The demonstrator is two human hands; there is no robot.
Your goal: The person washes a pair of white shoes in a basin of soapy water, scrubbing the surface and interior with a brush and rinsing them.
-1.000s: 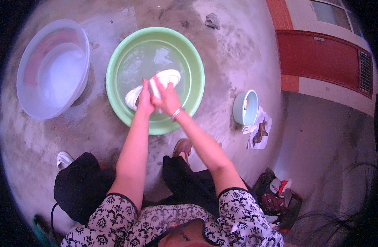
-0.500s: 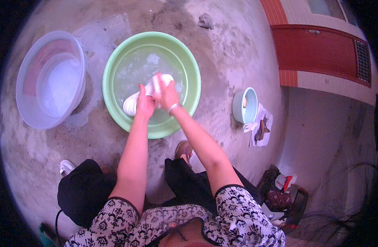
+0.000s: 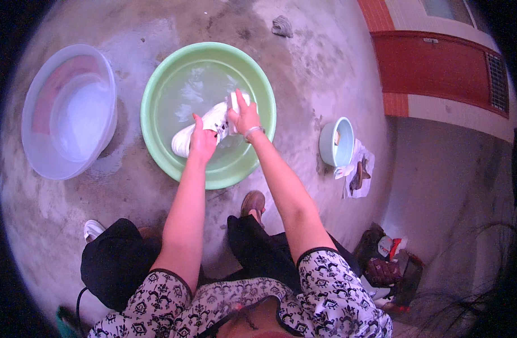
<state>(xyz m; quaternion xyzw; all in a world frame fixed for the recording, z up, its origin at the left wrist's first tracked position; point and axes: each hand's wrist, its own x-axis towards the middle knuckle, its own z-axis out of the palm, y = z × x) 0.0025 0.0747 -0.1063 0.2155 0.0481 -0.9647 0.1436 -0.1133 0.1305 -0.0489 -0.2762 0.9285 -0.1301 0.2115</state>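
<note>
A white shoe (image 3: 182, 141) lies slantwise over the cloudy water of a green basin (image 3: 148, 107). My left hand (image 3: 202, 144) is closed around the shoe's near side, thumb up. My right hand (image 3: 246, 118) grips a white, block-shaped scrubbing brush (image 3: 234, 102) and presses it at the shoe's far right end. The brush's bristles do not show, and the fingers hide part of the shoe.
A translucent pale tub (image 3: 30, 112) stands to the left on wet concrete. On the right are a small light-blue bucket (image 3: 327, 143) and brown shoes (image 3: 358, 174) on a white sheet. A grey rag (image 3: 281, 26) lies at the far side; one white shoe (image 3: 93, 230) sits near my left knee.
My right hand has moved with the brush to the right along the shoe, uncovering its middle. My left hand and the shoe have shifted slightly right.
</note>
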